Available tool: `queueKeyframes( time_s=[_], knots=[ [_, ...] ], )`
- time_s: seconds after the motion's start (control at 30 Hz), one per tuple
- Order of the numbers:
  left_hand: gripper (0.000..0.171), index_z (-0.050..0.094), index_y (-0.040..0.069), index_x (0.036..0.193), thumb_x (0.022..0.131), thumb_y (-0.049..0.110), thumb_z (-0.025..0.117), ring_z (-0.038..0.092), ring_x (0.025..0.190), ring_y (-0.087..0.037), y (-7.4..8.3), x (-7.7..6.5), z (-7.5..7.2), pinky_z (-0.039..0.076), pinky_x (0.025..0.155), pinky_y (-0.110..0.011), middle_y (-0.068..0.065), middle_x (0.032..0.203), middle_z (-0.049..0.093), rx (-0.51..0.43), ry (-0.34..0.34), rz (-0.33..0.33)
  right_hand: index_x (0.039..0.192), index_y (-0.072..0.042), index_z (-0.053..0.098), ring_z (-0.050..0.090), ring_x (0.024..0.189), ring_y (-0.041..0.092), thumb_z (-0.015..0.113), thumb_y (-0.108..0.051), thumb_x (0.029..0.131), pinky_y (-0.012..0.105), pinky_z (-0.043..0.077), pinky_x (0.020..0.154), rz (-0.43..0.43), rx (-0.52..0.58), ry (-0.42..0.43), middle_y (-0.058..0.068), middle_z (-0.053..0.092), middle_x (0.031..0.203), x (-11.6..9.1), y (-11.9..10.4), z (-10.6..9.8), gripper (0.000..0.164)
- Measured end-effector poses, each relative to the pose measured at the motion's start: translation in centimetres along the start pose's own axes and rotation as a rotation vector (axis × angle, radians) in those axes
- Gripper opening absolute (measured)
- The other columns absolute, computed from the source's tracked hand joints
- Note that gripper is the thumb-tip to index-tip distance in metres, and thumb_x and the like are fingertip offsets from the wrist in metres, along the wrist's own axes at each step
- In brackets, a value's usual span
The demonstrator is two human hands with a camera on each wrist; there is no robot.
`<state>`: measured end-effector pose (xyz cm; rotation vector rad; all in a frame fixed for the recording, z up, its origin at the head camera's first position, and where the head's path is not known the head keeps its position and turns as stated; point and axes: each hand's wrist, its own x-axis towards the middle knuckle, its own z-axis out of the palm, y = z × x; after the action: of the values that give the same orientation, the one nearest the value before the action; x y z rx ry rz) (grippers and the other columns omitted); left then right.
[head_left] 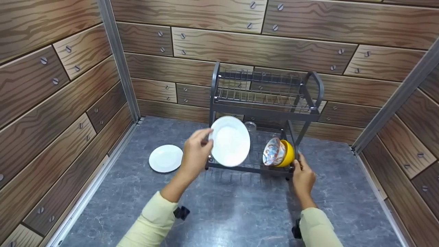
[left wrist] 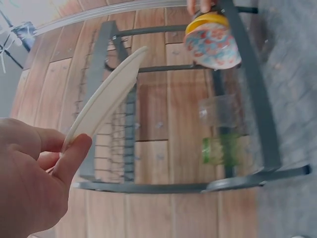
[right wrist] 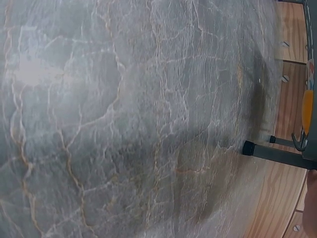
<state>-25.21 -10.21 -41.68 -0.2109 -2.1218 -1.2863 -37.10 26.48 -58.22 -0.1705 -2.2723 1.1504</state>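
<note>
My left hand (head_left: 196,151) pinches a white plate (head_left: 230,141) by its edge, thumb on one face and fingers behind. The plate is tilted up in front of the lower tier of a dark two-tier dish rack (head_left: 264,111). My right hand (head_left: 303,176) grips the rack's frame at the lower right front corner. Beside it on the lower tier, a patterned bowl (head_left: 271,152) nests in a yellow bowl (head_left: 289,154), both tipped on their sides. In the right wrist view only a sliver of the right hand (right wrist: 311,206) shows by the rack leg (right wrist: 280,155).
Another white plate (head_left: 166,158) lies on the grey marbled floor (head_left: 219,206), left of the rack. A clear glass (head_left: 251,127) stands on the lower tier, and a green-tinted glass (left wrist: 220,150) shows in the left wrist view. Wood-patterned walls (head_left: 151,65) enclose the space.
</note>
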Motion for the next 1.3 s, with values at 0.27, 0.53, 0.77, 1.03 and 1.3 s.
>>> queueKeyframes(
  time_s=[0.27,0.53,0.77,1.03,1.3],
  knots=[
    [0.030,0.072,-0.004,0.116,0.087,-0.007,0.065,0.069,0.092,-0.025,2.5,4.2,-1.8,0.059,0.082,-0.032,-0.016,0.113,0.071,0.072,0.157,0.165,0.143,-0.013,0.058,0.068,0.105,0.040,0.060,-0.018,0.102,0.053,0.053,0.088,0.005,-0.003,-0.001,0.022,0.069,0.122,0.0,-0.1,-0.1,0.041],
    [0.030,0.071,-0.004,0.118,0.090,-0.005,0.063,0.069,0.100,-0.028,4.6,7.9,-2.7,0.058,0.087,-0.031,-0.018,0.114,0.070,0.121,0.227,0.213,0.141,-0.012,0.059,0.068,0.105,0.041,0.062,-0.017,0.101,0.054,0.051,0.090,-0.001,-0.009,0.012,0.023,0.069,0.121,0.0,-0.1,-0.1,0.041],
    [0.030,0.071,-0.003,0.120,0.091,-0.003,0.062,0.068,0.107,-0.029,5.9,10.9,-3.2,0.054,0.097,-0.034,-0.017,0.116,0.069,0.175,0.258,0.200,0.142,-0.012,0.059,0.067,0.105,0.041,0.061,-0.018,0.101,0.055,0.050,0.090,-0.003,-0.007,0.008,0.023,0.070,0.121,0.0,-0.2,-0.1,0.041],
    [0.030,0.069,-0.003,0.122,0.095,-0.002,0.058,0.068,0.108,-0.027,6.5,14.4,-2.5,0.055,0.095,-0.031,-0.017,0.117,0.068,0.221,0.283,0.190,0.141,-0.012,0.060,0.068,0.104,0.042,0.061,-0.018,0.101,0.056,0.050,0.091,-0.005,-0.006,0.012,0.023,0.071,0.118,0.0,-0.2,-0.1,0.040],
    [0.033,0.067,-0.002,0.127,0.097,0.001,0.055,0.068,0.110,-0.027,6.6,16.4,-1.2,0.056,0.094,-0.031,-0.015,0.121,0.066,0.301,0.276,0.157,0.142,-0.013,0.059,0.067,0.107,0.042,0.061,-0.019,0.101,0.056,0.050,0.092,-0.002,-0.007,0.006,0.023,0.069,0.122,-0.1,-0.2,-0.1,0.041]
  ],
)
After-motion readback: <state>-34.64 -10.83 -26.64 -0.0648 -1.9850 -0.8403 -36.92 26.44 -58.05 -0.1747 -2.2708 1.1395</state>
